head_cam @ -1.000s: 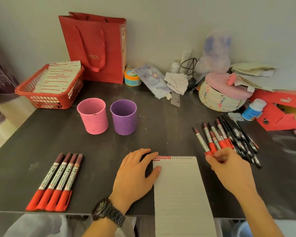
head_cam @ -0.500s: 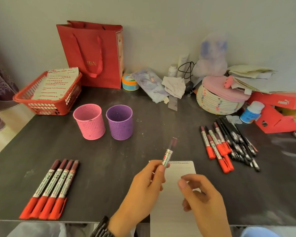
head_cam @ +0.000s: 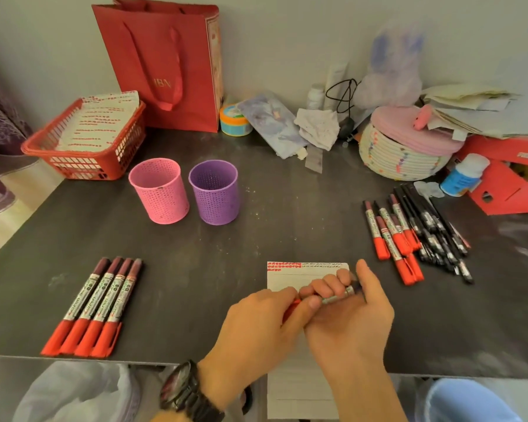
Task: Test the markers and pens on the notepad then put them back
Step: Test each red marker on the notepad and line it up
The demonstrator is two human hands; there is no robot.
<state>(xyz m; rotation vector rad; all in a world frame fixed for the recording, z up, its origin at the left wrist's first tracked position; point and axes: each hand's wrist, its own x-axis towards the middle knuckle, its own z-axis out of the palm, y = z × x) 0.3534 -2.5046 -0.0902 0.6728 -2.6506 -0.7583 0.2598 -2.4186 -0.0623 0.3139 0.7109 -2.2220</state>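
Note:
A white notepad (head_cam: 305, 277) lies at the table's front edge, with red and black test marks along its top. Above it both hands hold one red marker (head_cam: 336, 298) lying level. My left hand (head_cam: 262, 324) grips its red cap end. My right hand (head_cam: 351, 312) has its fingers curled round the barrel. Several red markers (head_cam: 95, 306) lie in a row at the front left. More red markers (head_cam: 390, 236) and black pens (head_cam: 436, 236) lie in a heap at the right. A pink cup (head_cam: 159, 190) and a purple cup (head_cam: 214, 191) stand empty mid-table.
A red basket (head_cam: 83, 166) of marked paper sheets stands at the back left, beside a red paper bag (head_cam: 165, 65). A woven basket with a pink lid (head_cam: 406, 147), a blue bottle (head_cam: 464, 175), red boxes (head_cam: 506, 184) and loose clutter crowd the back right.
My right hand took a red marker from the right heap and passed it to the left. Both hands now grip it, lowered and turned level over the notepad.

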